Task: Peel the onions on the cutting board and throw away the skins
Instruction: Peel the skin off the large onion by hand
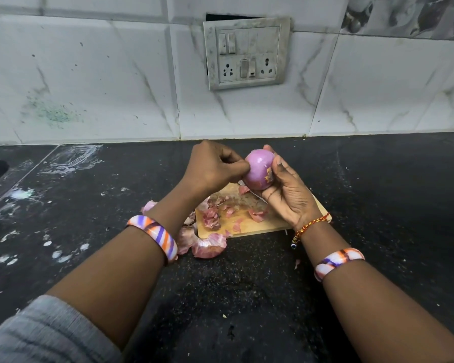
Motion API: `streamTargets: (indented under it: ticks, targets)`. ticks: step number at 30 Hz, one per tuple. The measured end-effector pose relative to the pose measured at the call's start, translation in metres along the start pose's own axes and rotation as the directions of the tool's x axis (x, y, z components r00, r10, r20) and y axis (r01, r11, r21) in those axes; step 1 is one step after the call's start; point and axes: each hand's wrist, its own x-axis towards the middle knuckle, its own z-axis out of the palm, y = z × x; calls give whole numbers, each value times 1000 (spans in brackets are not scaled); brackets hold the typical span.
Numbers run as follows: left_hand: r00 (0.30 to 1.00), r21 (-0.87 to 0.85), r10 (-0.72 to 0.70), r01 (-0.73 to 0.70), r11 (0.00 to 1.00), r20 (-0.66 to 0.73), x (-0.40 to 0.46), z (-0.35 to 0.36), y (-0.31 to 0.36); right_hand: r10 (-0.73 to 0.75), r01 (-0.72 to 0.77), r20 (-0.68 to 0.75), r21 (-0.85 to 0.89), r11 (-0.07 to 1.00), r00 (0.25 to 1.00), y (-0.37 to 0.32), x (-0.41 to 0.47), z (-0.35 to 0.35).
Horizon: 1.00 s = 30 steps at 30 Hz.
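Right hand (286,195) cups the onion (258,169), left hand (215,166) pinches at its side; bulb likely firm, slick; skin thin, tears easily.

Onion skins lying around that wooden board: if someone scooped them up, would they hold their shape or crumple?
The skins look thin and curled like paper, so they would probably crumple and weigh almost nothing. Small flakes on the board might scatter or cling to fingers rather than lift together.
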Motion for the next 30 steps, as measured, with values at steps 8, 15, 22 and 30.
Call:
streamTargets:
  ticks: [8, 15, 22, 30]
  targets:
    - [992, 96, 0, 12, 995, -127, -2, 11, -4, -4, 3, -20, -40, 999, 1000, 8, 1, -2]
    - [968, -202, -175, 137, 970, -180, 2, 15, -6, -28, 29, -17, 5, 1000, 999, 3, 7, 0]
    - [973, -38, -95, 89, 995, -211, 3, 15, 3, -22, 22, 7, 10, 1000, 1000, 0, 8, 2]
    - [943, 34, -293, 302, 953, -158, 10, 20, -15, -29, 40, -59, 204, 978, 998, 2, 12, 2]
